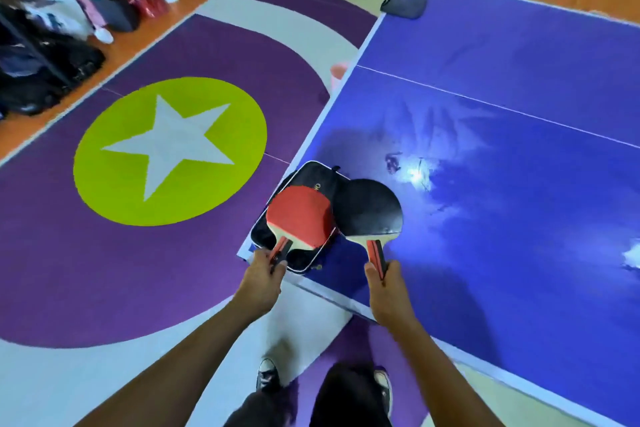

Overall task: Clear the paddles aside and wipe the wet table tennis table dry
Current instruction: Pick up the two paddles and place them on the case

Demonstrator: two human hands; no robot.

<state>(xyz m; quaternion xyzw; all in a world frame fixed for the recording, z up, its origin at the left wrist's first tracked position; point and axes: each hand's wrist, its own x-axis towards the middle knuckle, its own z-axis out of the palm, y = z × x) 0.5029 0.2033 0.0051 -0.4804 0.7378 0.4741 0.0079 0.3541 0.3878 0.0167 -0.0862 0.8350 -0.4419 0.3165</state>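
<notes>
Indoor sports hall: a blue table tennis table point(519, 45) stands on purple-and-white court flooring point(104, 270) marked with a white star point(166, 146) in a lime circle point(104, 191), with bags point(45, 55) heaped along the orange floor's far edge.

At the table point(519, 253) corner, left paddle point(299, 215) over the case point(315, 177), right paddle point(370, 208) just beside

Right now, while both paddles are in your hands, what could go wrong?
1. The black case sits right at the corner of the table; a nudge from the red paddle in the left hand might knock it off.
2. Wet patches shine close by, so the black paddle in the right hand could get damp if laid there.
</notes>
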